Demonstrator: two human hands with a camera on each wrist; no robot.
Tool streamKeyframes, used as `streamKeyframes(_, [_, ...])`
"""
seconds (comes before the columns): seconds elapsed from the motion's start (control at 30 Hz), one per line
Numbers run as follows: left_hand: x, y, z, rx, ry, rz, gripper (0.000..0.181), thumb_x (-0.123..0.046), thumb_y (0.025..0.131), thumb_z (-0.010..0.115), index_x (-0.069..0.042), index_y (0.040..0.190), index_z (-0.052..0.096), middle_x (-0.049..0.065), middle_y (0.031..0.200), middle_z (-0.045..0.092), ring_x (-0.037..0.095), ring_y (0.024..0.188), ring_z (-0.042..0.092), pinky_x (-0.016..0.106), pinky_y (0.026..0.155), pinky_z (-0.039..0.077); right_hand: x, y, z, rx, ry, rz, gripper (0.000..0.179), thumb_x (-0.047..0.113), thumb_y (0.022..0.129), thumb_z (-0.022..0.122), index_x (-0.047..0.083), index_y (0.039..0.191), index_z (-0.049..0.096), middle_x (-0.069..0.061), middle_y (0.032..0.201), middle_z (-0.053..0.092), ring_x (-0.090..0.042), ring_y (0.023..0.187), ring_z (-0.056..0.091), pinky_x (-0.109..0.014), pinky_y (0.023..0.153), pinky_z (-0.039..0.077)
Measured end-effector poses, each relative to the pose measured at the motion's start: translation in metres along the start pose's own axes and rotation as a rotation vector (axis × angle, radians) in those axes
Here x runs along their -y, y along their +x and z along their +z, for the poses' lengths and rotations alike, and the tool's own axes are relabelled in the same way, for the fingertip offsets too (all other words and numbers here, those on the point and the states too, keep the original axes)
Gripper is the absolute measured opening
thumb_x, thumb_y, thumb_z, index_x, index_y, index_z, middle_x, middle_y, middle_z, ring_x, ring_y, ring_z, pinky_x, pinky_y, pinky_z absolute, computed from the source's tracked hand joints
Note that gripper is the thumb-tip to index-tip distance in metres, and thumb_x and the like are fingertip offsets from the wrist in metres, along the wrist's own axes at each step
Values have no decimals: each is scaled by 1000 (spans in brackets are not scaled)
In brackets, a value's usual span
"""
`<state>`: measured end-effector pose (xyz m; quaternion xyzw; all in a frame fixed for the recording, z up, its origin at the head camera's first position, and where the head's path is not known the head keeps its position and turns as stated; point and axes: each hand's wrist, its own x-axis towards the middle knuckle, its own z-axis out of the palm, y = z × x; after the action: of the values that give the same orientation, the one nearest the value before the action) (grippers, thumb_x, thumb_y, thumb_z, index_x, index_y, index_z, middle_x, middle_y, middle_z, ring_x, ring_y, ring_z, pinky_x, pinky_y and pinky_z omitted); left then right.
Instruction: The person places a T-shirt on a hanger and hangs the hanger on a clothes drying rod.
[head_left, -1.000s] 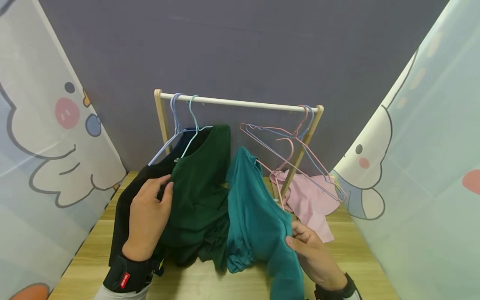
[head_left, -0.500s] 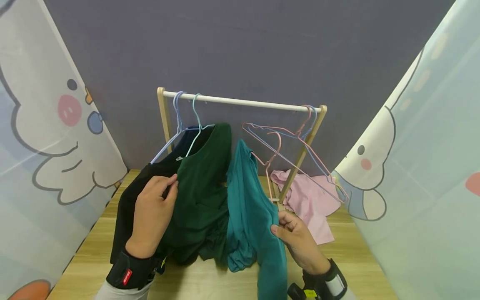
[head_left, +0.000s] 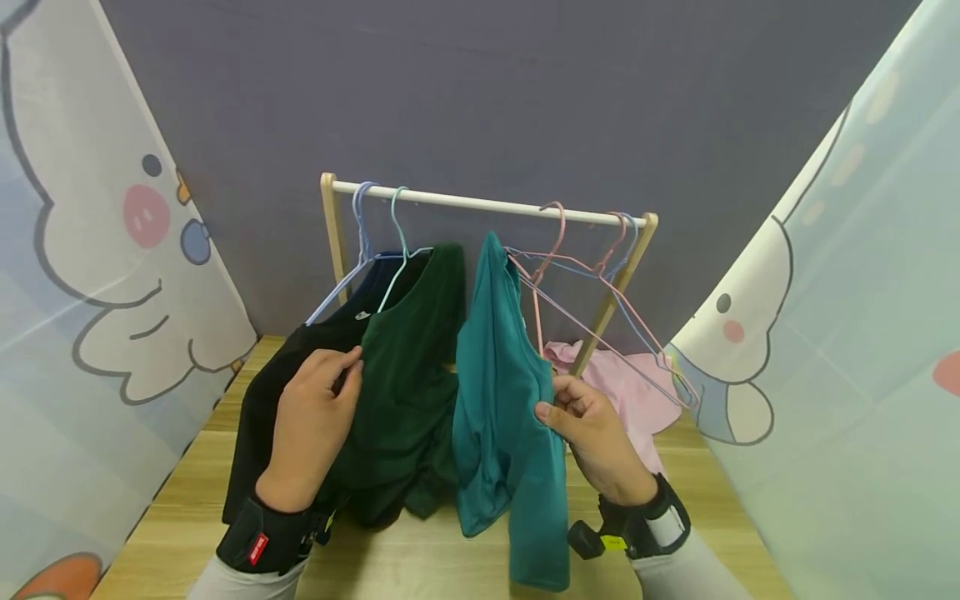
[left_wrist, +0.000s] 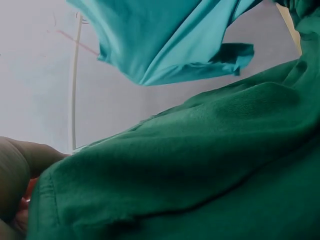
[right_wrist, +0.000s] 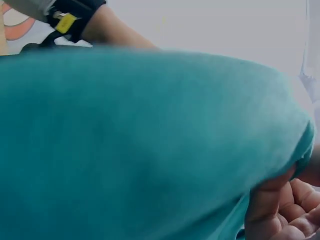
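My right hand (head_left: 600,433) pinches the near shoulder of a teal long-sleeved top (head_left: 498,375), thumb on the front and fingers behind. The top sits on a pink hanger (head_left: 537,308), whose hook overlaps the white rail (head_left: 480,202) in the head view. A dark green top (head_left: 405,383) hangs on a mint hanger (head_left: 397,225). At its near shoulder, my left hand (head_left: 318,417) pinches the cloth between thumb and forefinger. In the left wrist view, the green cloth (left_wrist: 150,170) fills the lower part, with the teal hem (left_wrist: 175,55) above.
Left of the green top, a black garment (head_left: 262,392) hangs on a blue-violet hanger (head_left: 337,292). Bare pink (head_left: 645,325) and blue hangers (head_left: 660,358) hang at the rail's right end. A pink garment (head_left: 618,392) lies on the wooden table (head_left: 420,567) behind my right hand.
My right hand has risen and moved left with the teal top, and the pink hanger's hook has come up to the rail. My left hand keeps its place at the green shoulder.
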<state>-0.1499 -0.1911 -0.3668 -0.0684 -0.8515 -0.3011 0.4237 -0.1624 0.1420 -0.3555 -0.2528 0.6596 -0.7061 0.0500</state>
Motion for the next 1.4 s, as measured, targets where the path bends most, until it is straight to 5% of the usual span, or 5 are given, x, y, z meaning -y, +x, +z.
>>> streamKeyframes(0.2, [-1,1,0,10,6,6,23,-14,86,64,-6,107,69,5,91,66,10,73,51,37,56,48,29,24,13,-24,-90,-54,24,9,90,59,1,112,56,0,85,58,-19,81,50,-22,70,47])
streamKeyframes(0.37, [-3,3,-1,9,11,15,23,-15,86,65,-6,107,69,6,91,66,11,74,53,38,57,48,36,48,27,-41,-57,-28,29,15,88,63,2,112,56,-2,87,58,-21,83,51,-22,69,48])
streamKeyframes(0.67, [-6,3,-3,6,37,5,23,-17,86,64,-7,106,70,5,92,67,10,71,52,38,55,48,12,83,61,-54,66,6,29,18,88,64,2,111,58,2,82,59,-13,72,52,-19,57,44])
streamKeyframes(1.0, [-6,0,-3,9,42,-12,23,-17,86,65,-8,107,69,5,92,67,11,71,53,38,56,50,-23,102,93,-83,87,-2,28,22,88,64,0,104,58,4,73,53,-11,60,45,-21,52,39])
streamKeyframes(1.4, [-7,-2,-4,8,57,-26,25,-20,86,65,-9,109,69,6,94,67,13,75,56,40,59,53,-36,105,103,73,46,137,24,17,92,57,0,109,55,2,79,56,-17,70,52,-25,56,45])
